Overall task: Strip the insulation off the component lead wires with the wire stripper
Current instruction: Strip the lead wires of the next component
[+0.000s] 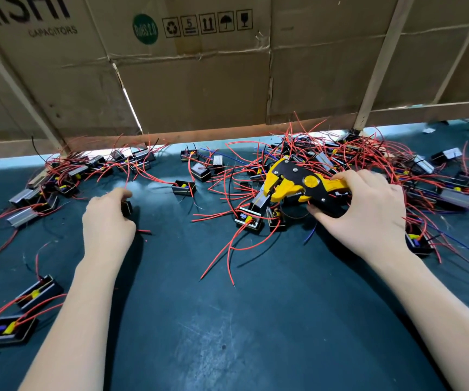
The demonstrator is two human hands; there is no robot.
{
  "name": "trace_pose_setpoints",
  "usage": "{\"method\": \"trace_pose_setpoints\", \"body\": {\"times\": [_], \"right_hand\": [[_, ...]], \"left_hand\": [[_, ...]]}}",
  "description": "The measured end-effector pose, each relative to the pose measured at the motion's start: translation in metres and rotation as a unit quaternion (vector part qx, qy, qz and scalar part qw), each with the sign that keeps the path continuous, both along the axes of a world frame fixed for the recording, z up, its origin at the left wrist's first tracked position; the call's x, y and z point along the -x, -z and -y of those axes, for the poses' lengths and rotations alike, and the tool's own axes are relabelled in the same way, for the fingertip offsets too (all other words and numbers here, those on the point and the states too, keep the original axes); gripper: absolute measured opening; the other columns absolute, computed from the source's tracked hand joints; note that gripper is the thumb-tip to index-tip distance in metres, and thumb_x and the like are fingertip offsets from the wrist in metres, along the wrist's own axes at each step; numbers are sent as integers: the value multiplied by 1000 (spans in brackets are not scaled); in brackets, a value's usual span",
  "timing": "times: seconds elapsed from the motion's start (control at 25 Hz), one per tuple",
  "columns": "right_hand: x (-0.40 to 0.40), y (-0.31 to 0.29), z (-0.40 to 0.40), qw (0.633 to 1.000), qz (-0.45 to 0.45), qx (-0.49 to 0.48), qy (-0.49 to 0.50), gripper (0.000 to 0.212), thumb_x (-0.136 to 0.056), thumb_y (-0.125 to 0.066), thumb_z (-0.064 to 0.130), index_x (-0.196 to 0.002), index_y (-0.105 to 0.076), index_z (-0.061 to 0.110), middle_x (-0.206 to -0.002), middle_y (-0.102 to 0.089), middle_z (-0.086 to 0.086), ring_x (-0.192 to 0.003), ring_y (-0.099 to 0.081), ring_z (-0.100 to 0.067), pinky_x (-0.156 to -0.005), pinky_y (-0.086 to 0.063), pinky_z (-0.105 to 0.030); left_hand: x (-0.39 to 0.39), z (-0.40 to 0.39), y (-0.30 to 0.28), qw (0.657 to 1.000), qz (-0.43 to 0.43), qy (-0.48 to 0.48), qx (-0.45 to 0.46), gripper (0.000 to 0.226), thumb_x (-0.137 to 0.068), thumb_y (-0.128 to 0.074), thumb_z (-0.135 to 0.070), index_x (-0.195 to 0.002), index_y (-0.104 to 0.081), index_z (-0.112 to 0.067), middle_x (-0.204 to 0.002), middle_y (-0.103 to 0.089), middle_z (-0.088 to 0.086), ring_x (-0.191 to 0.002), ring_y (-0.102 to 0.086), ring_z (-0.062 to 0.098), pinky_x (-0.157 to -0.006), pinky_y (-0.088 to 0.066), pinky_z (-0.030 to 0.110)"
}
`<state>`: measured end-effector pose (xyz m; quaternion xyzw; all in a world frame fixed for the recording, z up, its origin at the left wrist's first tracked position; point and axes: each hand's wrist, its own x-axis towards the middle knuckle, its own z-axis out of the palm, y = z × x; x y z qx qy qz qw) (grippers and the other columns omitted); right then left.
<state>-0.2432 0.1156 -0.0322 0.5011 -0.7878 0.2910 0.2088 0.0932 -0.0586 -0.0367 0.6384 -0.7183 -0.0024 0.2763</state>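
My right hand (365, 207) grips the handles of a yellow and black wire stripper (298, 184), whose jaws point left above a black component (248, 218) with red lead wires. My left hand (109, 218) is curled round a small black component (127, 207) at mid left; a red lead rises from it and another pokes out to the right of the hand. The fingers hide most of that component.
A dense pile of black components with red wires (368, 162) lies behind and to the right of the stripper. More components lie at far left (66, 179) and near left (33, 294). A cardboard wall (199, 80) stands behind the dark green mat (227, 320).
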Motion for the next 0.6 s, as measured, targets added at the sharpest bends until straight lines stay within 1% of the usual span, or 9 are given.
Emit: {"method": "trace_pose_setpoints", "body": {"times": [0.08, 0.16, 0.24, 0.32, 0.36, 0.44, 0.48, 0.56, 0.6], "right_hand": [[0, 1, 0, 1000, 0, 2, -3, 52, -68, -77, 54, -100, -66, 15, -93, -63, -6, -96, -57, -32, -81, -34, -40], [0, 2, 0, 1000, 1, 2, -4, 52, -67, -78, 54, -100, -66, 16, -92, -64, -5, -96, -57, -32, -81, -35, -41], [0, 3, 0, 1000, 0, 2, -5, 52, -67, -78, 54, -100, -66, 15, -92, -64, -5, -96, -57, -33, -81, -36, -41], [0, 3, 1, 1000, -1, 1, -6, 52, -67, -78, 54, -100, -65, 15, -93, -64, -6, -97, -57, -33, -81, -36, -41], [0, 3, 1, 1000, -2, -1, -5, 52, -67, -77, 54, -100, -65, 15, -93, -64, -6, -97, -57, -33, -81, -36, -41], [1, 3, 1, 1000, -4, -6, -3, 53, -67, -76, 55, -99, -65, 15, -94, -64, -6, -98, -57, -33, -81, -35, -41], [1, 4, 1, 1000, -4, -6, -2, 52, -67, -76, 55, -99, -65, 15, -93, -63, -6, -98, -56, -33, -81, -35, -41], [1, 4, 1, 1000, -4, -6, -4, 52, -66, -76, 55, -98, -65, 15, -92, -63, -7, -99, -56, -33, -81, -35, -40], [1, 4, 1, 1000, -4, -6, -4, 53, -66, -76, 55, -98, -65, 14, -92, -64, -7, -99, -56, -34, -81, -35, -41]], "left_hand": [[-2, 3, -1, 1000, -6, 14, -16, 60, -69, -50, 18, -119, -65, -11, -107, -66, 25, -102, -58, 45, -90, -44, 46], [-1, 5, 0, 999, 29, 36, -13, 63, -68, -50, 19, -122, -63, -11, -112, -65, 26, -108, -56, 44, -90, -40, 45], [2, 6, 3, 995, 70, 65, -4, 66, -69, -51, 17, -128, -58, -12, -120, -63, 22, -118, -54, 38, -97, -33, 41], [6, 7, 8, 992, 85, 89, 10, 61, -75, -51, 14, -131, -55, -10, -127, -62, 18, -122, -54, 33, -102, -27, 39], [7, 8, 9, 992, 82, 97, 19, 55, -78, -52, 13, -128, -56, -9, -123, -64, 20, -118, -56, 35, -101, -30, 41], [8, 10, 9, 993, 61, 94, 26, 39, -85, -52, 7, -120, -62, -6, -104, -68, 25, -101, -60, 43, -90, -40, 46], [7, 9, 7, 995, 42, 85, 25, 33, -89, -51, 5, -116, -66, -7, -98, -69, 27, -96, -60, 45, -84, -44, 47], [7, 5, 3, 995, -24, 88, 31, 29, -95, -47, 1, -110, -69, -8, -99, -72, 22, -96, -63, 42, -83, -47, 42], [9, 1, 0, 991, -70, 110, 34, 29, -97, -45, 1, -108, -70, -9, -100, -73, 17, -96, -67, 35, -85, -49, 35]]}}
